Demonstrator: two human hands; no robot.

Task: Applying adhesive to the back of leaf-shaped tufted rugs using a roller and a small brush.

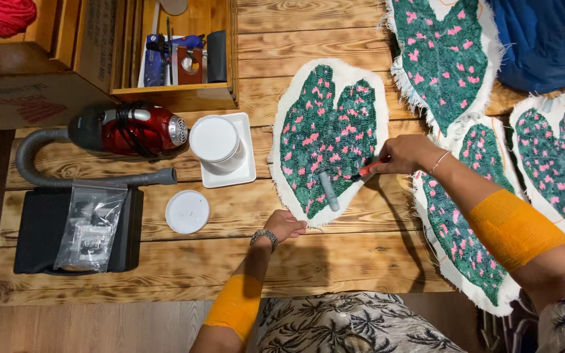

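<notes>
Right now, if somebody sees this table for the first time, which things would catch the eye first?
The green heart-shaped rug piece with pink spots, lying mid-table, draws the eye first: the right hand works on it with a red-handled tool, while the left hand holds its lower edge. Three similar pieces lie to the right. At the left, a red vacuum cleaner with a grey hose stands beside a white tub on a tray.

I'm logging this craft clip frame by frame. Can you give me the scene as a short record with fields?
surface: wooden table
left hand: pinches the lower edge of the tufted leaf piece
right hand: holds a red-handled tool, tip on that piece
lying on the piece: grey tube
nearby: white tub, round lid, red vacuum
</notes>
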